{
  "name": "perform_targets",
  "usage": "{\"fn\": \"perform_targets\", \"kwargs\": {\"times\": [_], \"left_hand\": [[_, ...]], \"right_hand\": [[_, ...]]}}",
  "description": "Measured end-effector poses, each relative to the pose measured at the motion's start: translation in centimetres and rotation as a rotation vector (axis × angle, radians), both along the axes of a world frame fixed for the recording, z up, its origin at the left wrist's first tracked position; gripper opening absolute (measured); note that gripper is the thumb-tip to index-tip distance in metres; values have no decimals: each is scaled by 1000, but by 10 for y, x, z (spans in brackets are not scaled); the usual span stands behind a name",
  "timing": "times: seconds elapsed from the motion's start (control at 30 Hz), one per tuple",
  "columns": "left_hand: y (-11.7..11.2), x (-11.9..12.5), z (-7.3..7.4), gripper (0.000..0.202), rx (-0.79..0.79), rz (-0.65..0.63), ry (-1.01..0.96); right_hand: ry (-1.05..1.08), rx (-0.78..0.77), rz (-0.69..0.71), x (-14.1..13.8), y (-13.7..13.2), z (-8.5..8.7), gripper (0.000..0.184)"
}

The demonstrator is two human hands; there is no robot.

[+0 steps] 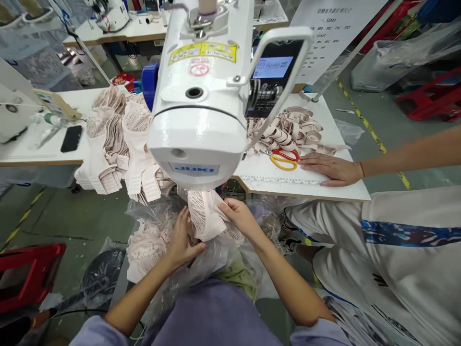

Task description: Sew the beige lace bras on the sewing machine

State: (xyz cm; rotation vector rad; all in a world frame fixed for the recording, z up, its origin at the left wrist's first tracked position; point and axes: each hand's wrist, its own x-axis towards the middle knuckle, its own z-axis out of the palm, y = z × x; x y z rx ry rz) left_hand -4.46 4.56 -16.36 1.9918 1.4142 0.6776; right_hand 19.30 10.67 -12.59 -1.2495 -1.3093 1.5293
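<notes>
A beige lace bra (207, 218) hangs below the head of the white sewing machine (196, 144), its upper part hidden by the machine. My right hand (239, 218) pinches the right edge of the bra between thumb and fingers. Against its left edge rests my left hand (182, 242), with the thumb spread away from the fingers; some fingertips are partly hidden. Below and to the left, a heap of beige lace pieces (147, 250) lies on clear plastic in front of my lap.
Stacked beige bras (108, 139) and a black phone (71, 139) lie left of the machine. On the right are beige straps (288, 127), scissors (284, 158) and a measuring tape (281, 180). Another person's hand (333, 169) lies flat near the table edge. A red stool (30, 274) stands lower left.
</notes>
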Motion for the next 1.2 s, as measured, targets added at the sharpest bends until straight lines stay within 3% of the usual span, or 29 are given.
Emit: {"fn": "perform_targets", "kwargs": {"times": [0.1, 0.27, 0.4, 0.53, 0.67, 0.8, 0.9, 1.0, 1.1, 1.2], "left_hand": [[-3, 12, -12, 101, -31, -17, 82], [9, 23, -32, 69, 63, -54, 134], [25, 4, -42, 54, 146, -62, 162], [36, -20, -37, 55, 211, -2, 188], [27, -8, -40, 51, 245, -36, 254], [3, 29, -64, 68, 117, -195, 387], [-12, 47, -83, 78, -21, -247, 511], [-18, 51, -92, 75, -24, -239, 533], [-17, 50, -95, 80, -15, -241, 525], [-18, 51, -99, 85, -31, -222, 512]], "right_hand": [[21, 1, -19, 2, -9, -3, 53], [26, 15, -42, 10, -21, -12, 54], [-47, 52, -93, 19, -24, -11, 52], [-122, 89, -95, 39, -28, -7, 49], [-431, 91, -99, 90, -37, -21, 49], [-756, 122, -241, 127, -40, -35, 33], [-585, 260, -323, 105, -31, -23, 40], [-401, 472, -281, 55, -14, 5, 42], [-362, 690, -195, 10, 1, 32, 62], [-312, 681, -202, -14, 9, 41, 76]]}}
